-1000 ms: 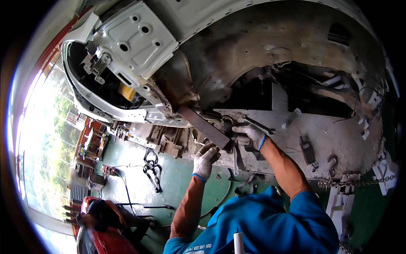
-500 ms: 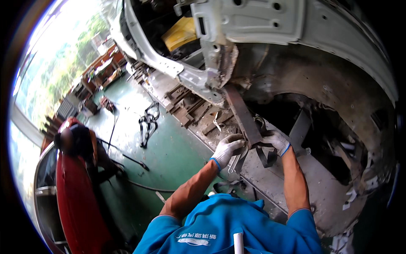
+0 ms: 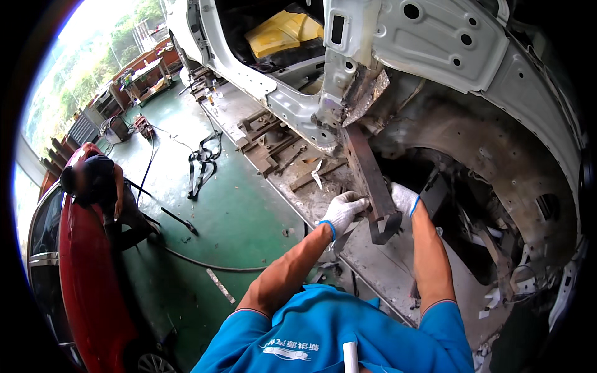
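Note:
A long brown metal beam [image 3: 368,165] slants down toward me from the torn sill of a stripped grey car body [image 3: 298,107]. At its near end hangs a dark flat strap [image 3: 387,231], looped under the beam. My left hand [image 3: 344,212], in a white knit glove with a blue cuff, is closed at the left of this end, fingers pinched on the strap, with a loose tail below. My right hand [image 3: 404,199], gloved alike, is against the beam's right side; its fingers are mostly hidden behind the metal.
The rusty wheel arch [image 3: 485,130] curves around a dark opening at right. Steel blocks [image 3: 264,137] line the platform under the sill. Tangled black straps [image 3: 202,163] and a hose [image 3: 211,267] lie on the green floor. At left, a person [image 3: 102,186] bends beside a red car [image 3: 87,267].
My view has shifted, with the car body now larger. My right hand has slid up along the beam's side from its end. The strap loop hangs more open beneath; the left hand stays by the end.

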`<state>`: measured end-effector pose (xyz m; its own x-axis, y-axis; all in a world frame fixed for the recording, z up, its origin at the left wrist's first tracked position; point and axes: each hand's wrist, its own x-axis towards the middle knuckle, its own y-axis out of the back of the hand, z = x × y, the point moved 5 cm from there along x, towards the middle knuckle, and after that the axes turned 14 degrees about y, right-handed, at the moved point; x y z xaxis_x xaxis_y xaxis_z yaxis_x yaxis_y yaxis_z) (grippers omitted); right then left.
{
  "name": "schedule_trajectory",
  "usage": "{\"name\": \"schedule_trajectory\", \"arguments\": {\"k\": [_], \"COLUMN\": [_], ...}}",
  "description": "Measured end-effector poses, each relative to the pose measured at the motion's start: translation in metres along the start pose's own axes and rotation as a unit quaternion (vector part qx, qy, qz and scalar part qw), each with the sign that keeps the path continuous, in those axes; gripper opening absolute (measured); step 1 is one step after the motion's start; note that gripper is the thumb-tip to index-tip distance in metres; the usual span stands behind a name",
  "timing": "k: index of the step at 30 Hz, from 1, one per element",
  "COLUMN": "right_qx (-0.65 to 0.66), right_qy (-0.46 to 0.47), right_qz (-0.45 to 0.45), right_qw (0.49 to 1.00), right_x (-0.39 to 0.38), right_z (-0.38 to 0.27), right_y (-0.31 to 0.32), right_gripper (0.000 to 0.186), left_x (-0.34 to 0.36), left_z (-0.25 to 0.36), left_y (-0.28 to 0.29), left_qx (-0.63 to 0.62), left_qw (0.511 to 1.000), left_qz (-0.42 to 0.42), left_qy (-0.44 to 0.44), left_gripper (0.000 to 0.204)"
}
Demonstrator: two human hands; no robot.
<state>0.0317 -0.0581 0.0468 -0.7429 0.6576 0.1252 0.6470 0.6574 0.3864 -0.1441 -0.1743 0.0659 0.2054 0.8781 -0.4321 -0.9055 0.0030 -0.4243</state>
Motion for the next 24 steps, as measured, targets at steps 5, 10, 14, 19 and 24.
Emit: {"name": "schedule_trajectory", "arguments": {"k": [5,10,14,19,24], "right_qx": [0.043,-0.129,-0.048,-0.258,0.102], "right_qy": [-0.035,-0.214,-0.157,0.09,-0.02], "right_qz": [-0.084,-0.155,0.017,0.351,0.529], "right_qw": [0.995,0.956,0.986,0.896,0.842], "right_x": [-0.039,-0.1,-0.128,-0.077,-0.153], "right_z": [-0.078,-0.074,-0.072,-0.163,-0.085], "right_y": [-0.009,0.009,0.041,0.03,-0.033], "right_gripper": [0.047,0.06,0.056,0.049,0.033], "left_x": [-0.032,-0.066,-0.098,-0.132,-0.216], "left_z": [0.012,0.023,0.009,-0.073,-0.172], "left_y": [0.042,0.178,0.272,0.405,0.495], "left_qx": [-0.107,-0.283,-0.331,-0.355,-0.157], "left_qw": [0.992,0.937,0.913,0.875,0.934], "left_qz": [0.041,0.136,0.189,0.326,0.306], "left_qy": [-0.06,-0.154,-0.142,-0.036,0.093], "left_gripper": [0.016,0.011,0.011,0.018,0.019]}}
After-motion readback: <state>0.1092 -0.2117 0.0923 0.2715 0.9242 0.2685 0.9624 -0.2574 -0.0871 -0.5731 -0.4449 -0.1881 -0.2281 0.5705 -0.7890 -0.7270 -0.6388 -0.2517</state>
